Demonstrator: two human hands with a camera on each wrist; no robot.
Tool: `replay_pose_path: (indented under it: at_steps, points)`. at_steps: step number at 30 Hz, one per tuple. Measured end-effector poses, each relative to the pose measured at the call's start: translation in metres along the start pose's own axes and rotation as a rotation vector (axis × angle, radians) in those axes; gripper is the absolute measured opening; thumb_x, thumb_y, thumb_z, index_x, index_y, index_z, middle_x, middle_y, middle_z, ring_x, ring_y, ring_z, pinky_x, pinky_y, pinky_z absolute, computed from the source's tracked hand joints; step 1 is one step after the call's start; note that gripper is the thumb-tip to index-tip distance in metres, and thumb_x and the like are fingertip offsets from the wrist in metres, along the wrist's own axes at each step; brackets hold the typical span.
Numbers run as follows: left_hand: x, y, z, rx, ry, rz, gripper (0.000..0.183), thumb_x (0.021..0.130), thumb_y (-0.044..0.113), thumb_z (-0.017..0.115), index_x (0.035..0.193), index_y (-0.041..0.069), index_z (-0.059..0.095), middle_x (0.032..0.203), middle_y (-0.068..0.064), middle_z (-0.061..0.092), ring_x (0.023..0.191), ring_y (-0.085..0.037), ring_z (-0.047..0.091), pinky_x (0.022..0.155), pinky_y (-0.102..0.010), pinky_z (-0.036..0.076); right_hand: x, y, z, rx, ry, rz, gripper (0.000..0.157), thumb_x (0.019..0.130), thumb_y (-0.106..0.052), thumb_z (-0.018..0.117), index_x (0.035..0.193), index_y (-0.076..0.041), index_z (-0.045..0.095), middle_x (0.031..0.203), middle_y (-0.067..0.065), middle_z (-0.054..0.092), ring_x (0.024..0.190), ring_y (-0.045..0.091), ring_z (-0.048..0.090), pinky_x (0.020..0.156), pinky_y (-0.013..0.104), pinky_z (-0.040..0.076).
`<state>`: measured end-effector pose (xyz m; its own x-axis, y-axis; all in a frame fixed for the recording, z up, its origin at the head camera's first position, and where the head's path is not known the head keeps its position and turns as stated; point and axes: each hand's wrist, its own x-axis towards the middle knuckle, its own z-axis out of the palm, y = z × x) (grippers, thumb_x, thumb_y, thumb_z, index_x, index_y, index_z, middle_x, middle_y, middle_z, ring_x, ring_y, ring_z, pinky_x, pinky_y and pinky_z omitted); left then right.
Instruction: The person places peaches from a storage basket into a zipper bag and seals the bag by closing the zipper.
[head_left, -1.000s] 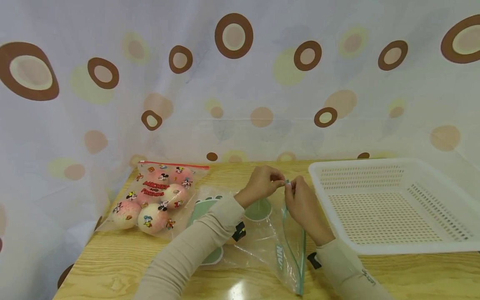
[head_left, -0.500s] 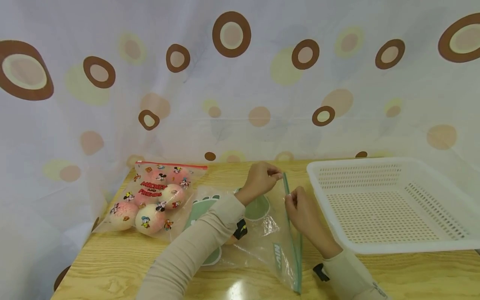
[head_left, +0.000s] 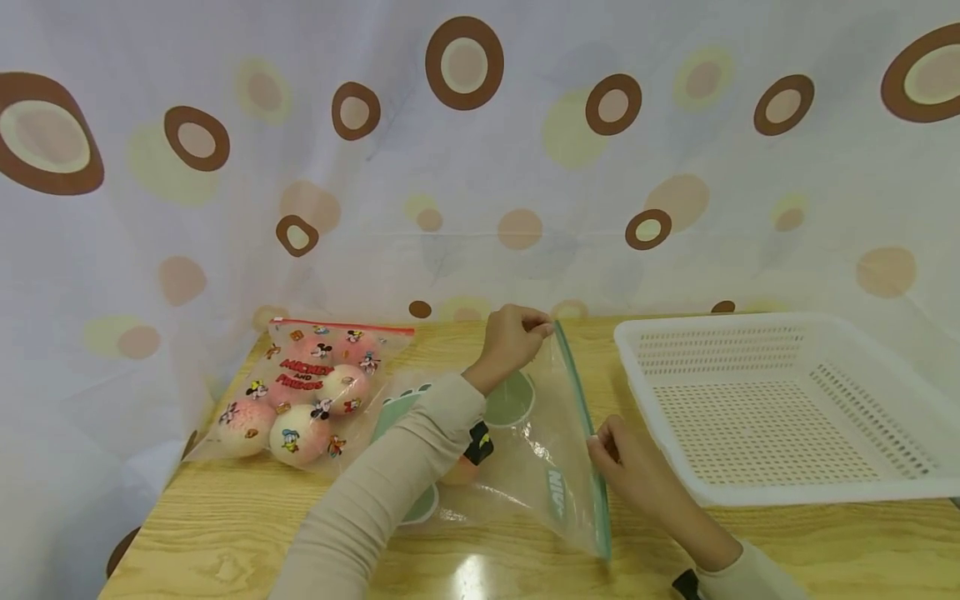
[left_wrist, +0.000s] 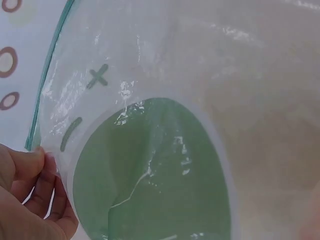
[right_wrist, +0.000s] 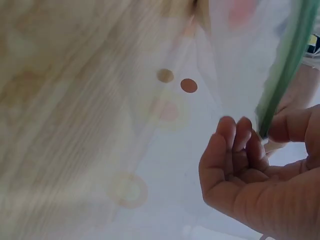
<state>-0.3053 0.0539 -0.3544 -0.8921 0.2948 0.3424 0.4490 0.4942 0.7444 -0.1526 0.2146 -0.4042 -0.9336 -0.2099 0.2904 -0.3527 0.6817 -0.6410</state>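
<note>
A clear zip bag (head_left: 517,492) with green prints lies on the wooden table, its green zip strip (head_left: 576,375) facing right. My left hand (head_left: 513,343) pinches the bag's far corner beside the strip's end. In the left wrist view, that hand (left_wrist: 32,192) holds the clear film at the corner. About midway along the strip, my right hand (head_left: 628,460) pinches it between thumb and fingers. The right wrist view shows the strip (right_wrist: 287,65) running into that hand's grip (right_wrist: 265,170). Something peach-coloured (head_left: 459,473) shows through the bag, partly hidden by the left forearm.
A red-topped zip bag (head_left: 300,392) printed with cartoon characters lies at the left, holding several pink and white round things. A white perforated plastic basket (head_left: 660,442) stands at the right. A patterned curtain (head_left: 480,167) hangs behind the wooden table (head_left: 225,533).
My right hand has moved down along the strip towards the table's front, away from the left hand. The left hand has shifted slightly back. The strip's gaping edges now lie together.
</note>
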Motion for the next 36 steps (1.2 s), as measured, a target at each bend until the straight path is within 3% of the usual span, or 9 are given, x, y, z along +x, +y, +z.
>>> replay_pose_path:
  at_steps: [5, 10, 16, 21, 26, 28, 31, 33, 36]
  points:
    - [0.003, 0.001, -0.005, -0.002, 0.028, -0.021, 0.013, 0.092, 0.016, 0.066, 0.095, 0.009, 0.077, 0.091, -0.003, 0.074, 0.081, -0.016, 0.066, 0.071, -0.024, 0.054, -0.015, 0.003, -0.005, 0.046, -0.103, -0.063, 0.018, 0.095, -0.004, 0.052, 0.078, -0.005, 0.048, 0.062, -0.008, 0.042, 0.052, -0.003, 0.035, 0.043, 0.014, 0.035]
    - [0.005, 0.002, -0.008, 0.014, 0.062, -0.008, 0.013, 0.092, 0.016, 0.066, 0.095, 0.009, 0.077, 0.091, -0.004, 0.074, 0.082, -0.016, 0.067, 0.071, -0.025, 0.054, -0.027, 0.006, -0.010, 0.160, -0.229, -0.015, 0.020, 0.097, -0.008, 0.051, 0.078, -0.006, 0.048, 0.064, -0.008, 0.044, 0.055, -0.003, 0.037, 0.045, 0.016, 0.037]
    - [0.008, -0.002, -0.012, 0.006, 0.090, -0.038, 0.013, 0.091, 0.016, 0.067, 0.095, 0.009, 0.077, 0.090, -0.004, 0.074, 0.080, -0.016, 0.067, 0.067, -0.023, 0.054, -0.044, 0.007, -0.016, 0.255, -0.359, 0.004, 0.020, 0.099, -0.008, 0.048, 0.080, -0.006, 0.047, 0.066, -0.009, 0.045, 0.056, -0.003, 0.040, 0.046, 0.014, 0.038]
    - [0.009, -0.003, -0.019, 0.000, 0.101, -0.050, 0.014, 0.091, 0.017, 0.067, 0.097, 0.009, 0.077, 0.090, -0.004, 0.074, 0.078, -0.016, 0.067, 0.067, -0.024, 0.054, -0.053, 0.006, -0.022, 0.316, -0.398, 0.008, 0.019, 0.101, -0.009, 0.045, 0.082, -0.005, 0.045, 0.069, -0.008, 0.045, 0.059, -0.003, 0.042, 0.048, 0.016, 0.039]
    - [0.009, -0.006, -0.023, -0.012, 0.126, -0.039, 0.014, 0.091, 0.017, 0.067, 0.096, 0.007, 0.076, 0.087, -0.006, 0.073, 0.070, -0.016, 0.065, 0.061, -0.022, 0.053, -0.052, 0.005, -0.023, 0.316, -0.355, 0.012, 0.017, 0.102, -0.009, 0.043, 0.086, -0.004, 0.045, 0.069, -0.007, 0.049, 0.059, -0.002, 0.044, 0.047, 0.018, 0.040]
    - [0.009, -0.010, -0.026, -0.010, 0.142, -0.033, 0.015, 0.092, 0.017, 0.066, 0.098, 0.006, 0.075, 0.088, -0.008, 0.072, 0.072, -0.018, 0.065, 0.063, -0.024, 0.053, -0.051, 0.005, -0.021, 0.355, -0.323, 0.080, 0.017, 0.103, -0.012, 0.042, 0.090, -0.002, 0.045, 0.071, -0.005, 0.049, 0.061, 0.001, 0.047, 0.052, 0.019, 0.046]
    - [0.007, -0.018, -0.034, 0.004, 0.095, -0.046, 0.022, 0.094, 0.017, 0.063, 0.111, 0.005, 0.069, 0.098, -0.011, 0.071, 0.087, -0.024, 0.066, 0.077, -0.032, 0.055, -0.051, 0.003, -0.016, 0.437, -0.255, 0.231, 0.022, 0.105, -0.018, 0.039, 0.098, 0.002, 0.044, 0.075, -0.001, 0.049, 0.069, 0.009, 0.053, 0.069, 0.021, 0.053]
    - [0.006, -0.024, -0.041, 0.035, 0.011, -0.072, 0.032, 0.095, 0.016, 0.061, 0.125, 0.005, 0.061, 0.111, -0.013, 0.067, 0.102, -0.028, 0.063, 0.088, -0.038, 0.053, -0.049, 0.001, -0.012, 0.505, -0.190, 0.364, 0.027, 0.105, -0.023, 0.038, 0.101, 0.003, 0.043, 0.079, 0.001, 0.048, 0.077, 0.014, 0.055, 0.080, 0.023, 0.054]
    - [0.002, -0.033, -0.051, 0.113, -0.143, -0.099, 0.047, 0.095, 0.017, 0.059, 0.139, 0.006, 0.047, 0.127, -0.017, 0.059, 0.116, -0.034, 0.056, 0.097, -0.044, 0.048, -0.046, 0.000, -0.006, 0.594, -0.096, 0.521, 0.027, 0.106, -0.023, 0.037, 0.101, 0.002, 0.044, 0.084, 0.003, 0.049, 0.080, 0.014, 0.056, 0.081, 0.023, 0.054]
